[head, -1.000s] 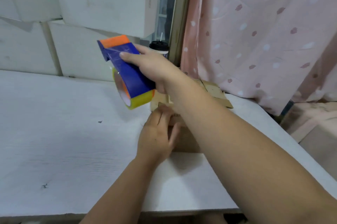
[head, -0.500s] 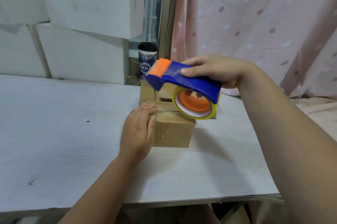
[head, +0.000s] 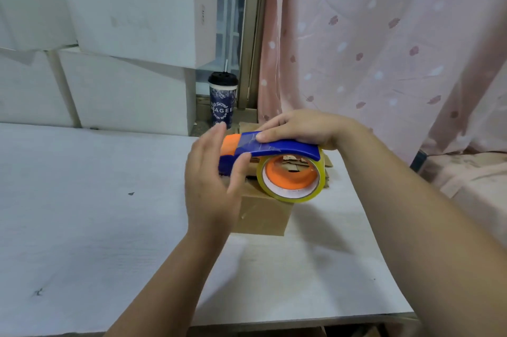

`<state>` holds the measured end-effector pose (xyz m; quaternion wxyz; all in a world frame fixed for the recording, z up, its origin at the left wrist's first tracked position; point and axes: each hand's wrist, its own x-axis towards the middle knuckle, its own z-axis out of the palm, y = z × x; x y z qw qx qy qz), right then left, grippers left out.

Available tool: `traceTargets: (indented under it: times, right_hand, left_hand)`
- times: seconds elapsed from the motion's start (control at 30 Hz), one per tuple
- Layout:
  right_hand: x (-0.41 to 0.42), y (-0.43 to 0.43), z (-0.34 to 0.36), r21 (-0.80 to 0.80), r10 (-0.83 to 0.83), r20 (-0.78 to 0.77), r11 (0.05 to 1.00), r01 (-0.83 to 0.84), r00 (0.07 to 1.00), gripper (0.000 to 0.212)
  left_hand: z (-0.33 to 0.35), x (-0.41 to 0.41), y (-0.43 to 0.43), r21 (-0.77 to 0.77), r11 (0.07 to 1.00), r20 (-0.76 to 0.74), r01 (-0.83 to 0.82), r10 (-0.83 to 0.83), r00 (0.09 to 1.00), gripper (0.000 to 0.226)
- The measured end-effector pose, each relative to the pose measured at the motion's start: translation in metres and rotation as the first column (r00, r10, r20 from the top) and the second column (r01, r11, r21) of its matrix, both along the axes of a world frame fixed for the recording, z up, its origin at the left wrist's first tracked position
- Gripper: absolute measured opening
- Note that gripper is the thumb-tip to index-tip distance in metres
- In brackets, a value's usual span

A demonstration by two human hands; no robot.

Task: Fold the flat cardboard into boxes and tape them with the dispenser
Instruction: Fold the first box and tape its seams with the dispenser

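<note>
At frame centre the right hand (head: pixel 301 128) curls round the blue tape dispenser (head: pixel 277 146), whose yellow roll sits low over the small cardboard box (head: pixel 263 217). The left hand (head: pixel 212 188), fingers straight and spread, hides the dispenser's front. The box stands on the white bench (head: pixel 82 213). Behind are a lidded cup (head: pixel 222 102), white cartons (head: pixel 131 7) at upper left and a pink curtain (head: pixel 384 34) at upper right.
</note>
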<state>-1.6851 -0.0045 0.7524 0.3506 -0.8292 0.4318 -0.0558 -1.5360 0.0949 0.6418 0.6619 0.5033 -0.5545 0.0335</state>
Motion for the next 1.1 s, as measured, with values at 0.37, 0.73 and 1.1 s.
traceTargets:
  times: [0.37,0.73,1.1]
  right_hand:
    - [0.006,0.003,-0.004,-0.209,0.008,0.001,0.978,-0.007,1.0,0.068]
    - [0.003,0.009,0.001,-0.284,-0.021,-0.026,0.959,0.013,0.999,0.035]
    - [-0.014,0.025,-0.005,-0.22,-0.053,0.07,0.973,0.067,0.996,0.029]
  left_hand:
    - [0.028,0.002,-0.002,-0.005,0.989,0.322,-0.146,0.14,0.936,0.028]
    - [0.022,0.03,-0.003,-0.013,0.994,-0.751,0.107,-0.08,0.656,0.031]
    - [-0.011,0.048,-0.011,-0.08,0.933,-0.996,0.35,-0.092,0.016,0.046]
